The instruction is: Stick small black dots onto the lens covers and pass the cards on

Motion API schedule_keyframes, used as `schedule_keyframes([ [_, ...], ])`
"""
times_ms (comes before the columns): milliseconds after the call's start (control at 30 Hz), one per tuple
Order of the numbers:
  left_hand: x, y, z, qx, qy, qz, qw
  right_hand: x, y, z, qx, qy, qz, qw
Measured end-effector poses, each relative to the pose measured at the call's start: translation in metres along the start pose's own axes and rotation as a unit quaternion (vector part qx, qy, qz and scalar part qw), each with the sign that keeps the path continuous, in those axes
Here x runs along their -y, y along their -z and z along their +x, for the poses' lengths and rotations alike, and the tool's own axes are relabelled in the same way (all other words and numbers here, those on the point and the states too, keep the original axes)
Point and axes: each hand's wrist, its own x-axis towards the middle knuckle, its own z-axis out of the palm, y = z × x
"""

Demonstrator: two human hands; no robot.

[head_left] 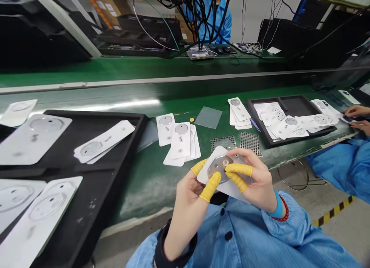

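My left hand (195, 187), with yellow finger cots, grips a white phone back cover (204, 175) by its left side, thumb on the face. The cover has a round silver camera plate (215, 167) with small holes. Over that plate, my right hand (251, 175) pinches with yellow-cotted fingers at one hole; anything between the fingertips is too small to make out. Just beyond my hands lie two sheets of small black dots, a left dot sheet (222, 142) and a right dot sheet (250, 143).
Phone back covers lie in a left pile (180, 144) and a right pile (239, 113). Black trays, one at left (115, 183) and one at right (295, 104), hold more covers. A translucent film (208, 117) lies between. A co-worker's hands (360, 118) are at far right.
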Motion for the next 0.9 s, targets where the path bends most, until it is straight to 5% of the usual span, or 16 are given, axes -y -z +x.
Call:
schedule_keyframes([
  [267,-0.002,0.001,-0.047,0.000,-0.023,-0.005,1.000,0.020,0.012,-0.024,0.044,0.113,-0.014,0.993],
  [533,-0.001,0.008,-0.028,0.012,0.008,-0.088,0.996,0.009,0.023,-0.013,0.169,0.253,-0.239,0.922],
  [900,0.001,0.030,0.005,0.047,0.109,-0.137,0.983,-0.006,0.015,0.016,0.217,0.170,-0.149,0.950],
])
